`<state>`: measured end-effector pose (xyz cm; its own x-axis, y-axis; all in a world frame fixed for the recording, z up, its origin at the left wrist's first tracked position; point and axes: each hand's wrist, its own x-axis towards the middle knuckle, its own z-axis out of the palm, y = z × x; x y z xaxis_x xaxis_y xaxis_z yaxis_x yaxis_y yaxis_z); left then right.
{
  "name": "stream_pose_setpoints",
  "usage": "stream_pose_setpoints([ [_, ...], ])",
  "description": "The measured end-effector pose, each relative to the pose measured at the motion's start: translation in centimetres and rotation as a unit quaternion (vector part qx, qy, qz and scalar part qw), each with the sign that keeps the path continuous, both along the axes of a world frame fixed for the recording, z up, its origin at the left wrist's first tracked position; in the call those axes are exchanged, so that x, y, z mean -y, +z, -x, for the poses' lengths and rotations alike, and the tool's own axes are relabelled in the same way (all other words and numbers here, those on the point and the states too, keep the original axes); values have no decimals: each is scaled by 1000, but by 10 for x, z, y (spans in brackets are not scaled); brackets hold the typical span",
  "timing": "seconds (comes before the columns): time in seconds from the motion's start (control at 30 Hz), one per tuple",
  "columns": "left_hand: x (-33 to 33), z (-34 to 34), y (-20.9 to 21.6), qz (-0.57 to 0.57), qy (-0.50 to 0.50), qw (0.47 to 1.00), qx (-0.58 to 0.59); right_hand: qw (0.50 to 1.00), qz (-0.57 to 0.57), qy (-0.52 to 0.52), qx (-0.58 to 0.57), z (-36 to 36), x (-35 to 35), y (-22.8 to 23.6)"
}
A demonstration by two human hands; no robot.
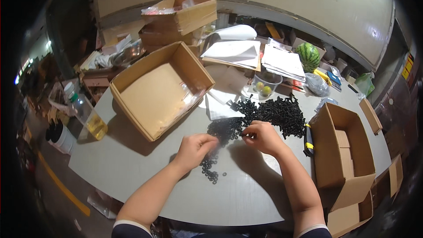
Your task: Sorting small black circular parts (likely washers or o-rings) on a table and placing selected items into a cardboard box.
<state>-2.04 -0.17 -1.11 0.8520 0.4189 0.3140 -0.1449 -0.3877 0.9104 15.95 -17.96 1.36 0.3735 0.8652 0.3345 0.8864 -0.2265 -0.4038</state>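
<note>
My left hand [194, 150] is closed in a pinch over loose black rings [209, 167], which look like washers. Its fingertips are slightly blurred, and anything between them is hidden. To its right, my right hand [263, 136] pinches a small dark piece [243, 135] that looks like a black screw. Beyond my right hand spreads a heap of black screws [282, 113]. A denser patch of black rings [221, 130] lies between the two hands and joins the heap's left side.
An open cardboard box [145, 92] stands on the table [238, 198] at left, another [343, 143] at right beside a black-and-yellow cutter [308, 140]. Behind are papers [282, 64], a clear tub with fruit [266, 83] and a watermelon [307, 56]. A bottle [90, 117] stands far left.
</note>
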Motion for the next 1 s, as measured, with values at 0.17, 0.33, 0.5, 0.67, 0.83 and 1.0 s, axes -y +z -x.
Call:
stream_pose_setpoints([
  [0.17, 2, 6, 10, 2, -41, 998, -48, 971, -30, 88, -220, 29, -7, 20],
  [0.33, 8, 1, 1, 177, -123, 977, -10, 920, -83, 119, -364, 41, -11, 17],
  [0.5, 8, 3, -6, 164, -209, 964, -25, 875, -89, 141, -454, 49, -12, 12],
  [0.67, 16, 5, 5, 174, -225, 954, -98, 888, -74, 176, -418, 60, -17, 13],
  [0.83, 19, 6, 13, 206, -250, 942, -87, 922, -84, 141, -350, 62, -21, 10],
  [1.0, 24, 9, 22, 151, -175, 972, -51, 935, -78, 170, -303, 63, -23, 15],
])
